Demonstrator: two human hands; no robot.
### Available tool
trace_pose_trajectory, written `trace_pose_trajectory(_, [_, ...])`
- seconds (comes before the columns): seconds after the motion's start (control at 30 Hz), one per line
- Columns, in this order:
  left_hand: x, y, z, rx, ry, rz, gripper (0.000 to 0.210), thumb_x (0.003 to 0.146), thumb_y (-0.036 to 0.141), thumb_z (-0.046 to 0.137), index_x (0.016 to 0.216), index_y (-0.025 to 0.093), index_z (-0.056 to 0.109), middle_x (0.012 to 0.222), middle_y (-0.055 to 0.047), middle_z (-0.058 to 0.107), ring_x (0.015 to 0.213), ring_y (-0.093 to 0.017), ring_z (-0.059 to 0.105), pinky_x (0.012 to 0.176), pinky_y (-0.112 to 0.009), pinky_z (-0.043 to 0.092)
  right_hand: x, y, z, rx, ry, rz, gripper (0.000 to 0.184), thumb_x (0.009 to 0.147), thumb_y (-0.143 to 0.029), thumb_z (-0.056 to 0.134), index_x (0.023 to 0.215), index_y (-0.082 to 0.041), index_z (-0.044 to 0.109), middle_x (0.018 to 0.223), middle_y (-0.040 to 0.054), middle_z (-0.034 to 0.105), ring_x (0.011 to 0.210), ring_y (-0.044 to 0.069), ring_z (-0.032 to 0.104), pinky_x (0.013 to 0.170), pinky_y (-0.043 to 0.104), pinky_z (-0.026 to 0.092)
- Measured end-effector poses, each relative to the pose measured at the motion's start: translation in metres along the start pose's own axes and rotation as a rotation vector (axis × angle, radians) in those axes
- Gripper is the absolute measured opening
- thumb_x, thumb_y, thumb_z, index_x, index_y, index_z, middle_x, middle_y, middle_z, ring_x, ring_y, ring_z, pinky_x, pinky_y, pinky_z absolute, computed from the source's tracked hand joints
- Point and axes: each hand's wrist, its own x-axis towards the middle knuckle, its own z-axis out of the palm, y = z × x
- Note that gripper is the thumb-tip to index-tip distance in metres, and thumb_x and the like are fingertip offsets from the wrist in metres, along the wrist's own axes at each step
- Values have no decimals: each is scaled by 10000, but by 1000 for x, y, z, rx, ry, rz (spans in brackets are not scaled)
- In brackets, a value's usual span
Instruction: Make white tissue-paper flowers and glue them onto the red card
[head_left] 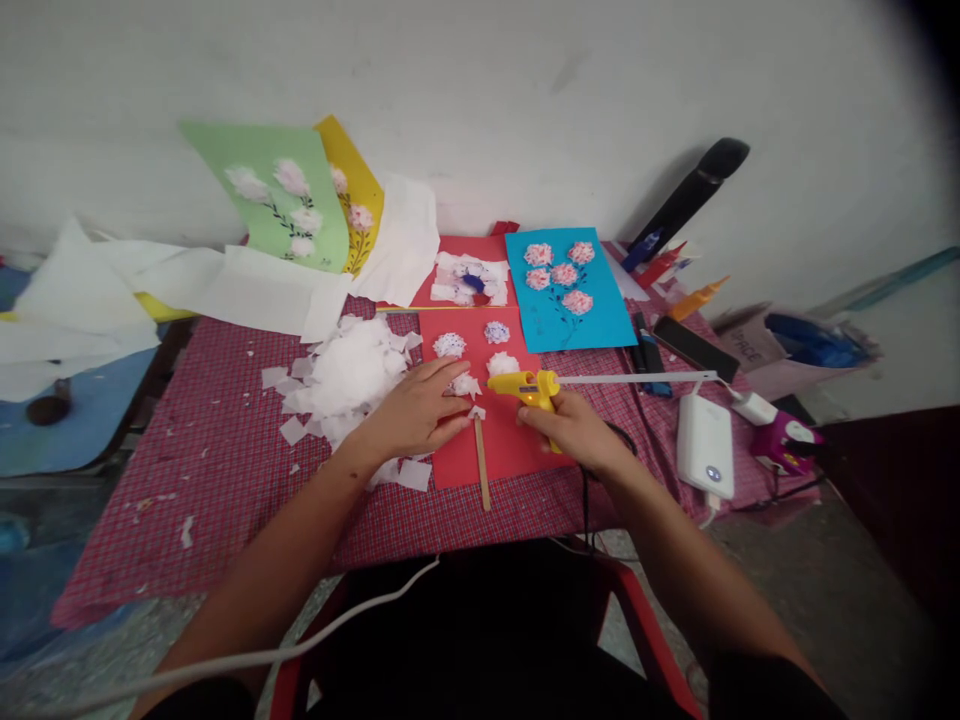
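My right hand (571, 425) grips a yellow hot glue gun (517, 385) by its handle, with the nozzle pointing left and a long glue stick (637, 378) jutting out behind. Fingers stretched, my left hand (416, 405) lies over the left part of a red paper sheet (517, 440), beside a white tissue flower (465, 385). Three more tissue flowers sit on this sheet; one white flower (502, 364) is just behind the gun, and two are speckled blue. Below my left fingertips lies a wooden stick (482, 470) with a white paper piece at its tip.
A heap of white tissue squares (352, 370) is left of the sheet. Behind stands a blue flower card (574, 300); green (285, 190) and yellow cards lean on the wall. At right are a white power bank (705, 445), a black phone (696, 348), glue bottles and cables.
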Motion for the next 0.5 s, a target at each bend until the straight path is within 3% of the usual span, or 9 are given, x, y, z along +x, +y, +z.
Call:
trace_pose_trajectory(0.23, [5,5,8,-14,-33,-40,374,1071,429,566,1360,258,730,1655,-124,449,1540,-365,391,1240,-593,428,2,1,-1,-21,2,8,271,849,-479,661,839,-209,640,559,-20,594,474,147,533,483,276,374])
trace_pose_trajectory(0.5, [13,11,15,50,-32,-87,379,1084,447,530,1308,232,747,1631,-153,475,1526,-389,404,1221,-622,430,6,3,-1,5,-1,-5,240,854,-453,661,863,-213,656,577,-19,600,471,145,534,479,275,388])
